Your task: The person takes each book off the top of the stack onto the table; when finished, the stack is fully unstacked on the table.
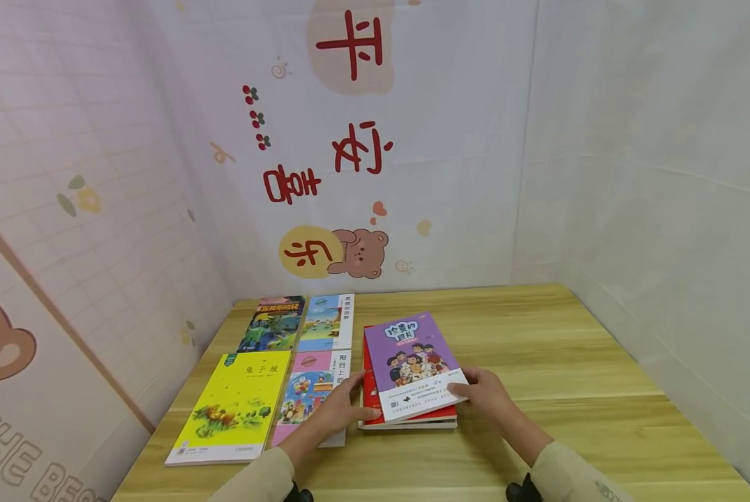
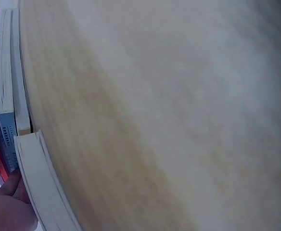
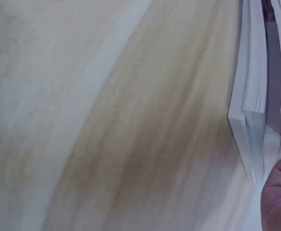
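Observation:
A purple picture-covered book [image 1: 409, 341] lies tilted on top of a small stack, over a red book [image 1: 370, 390]. My right hand [image 1: 484, 392] grips the purple book's near right corner, thumb on the cover. At the stack's near left corner, my left hand [image 1: 340, 406] has its thumb over the red book's edge beside the purple one; its fingers are along the left side. In the left wrist view the left hand [image 2: 10, 207] touches the red and blue spines. Part of the right hand [image 3: 277, 197] shows beside the page edges in the right wrist view.
Left of the stack lie a yellow book [image 1: 233, 404], a pink-and-white book [image 1: 308, 390] partly behind my left hand, a dark green book [image 1: 271, 324] and a blue-and-white book [image 1: 326, 322]. The wooden table [image 1: 557, 362] meets printed cloth walls [image 1: 450, 139].

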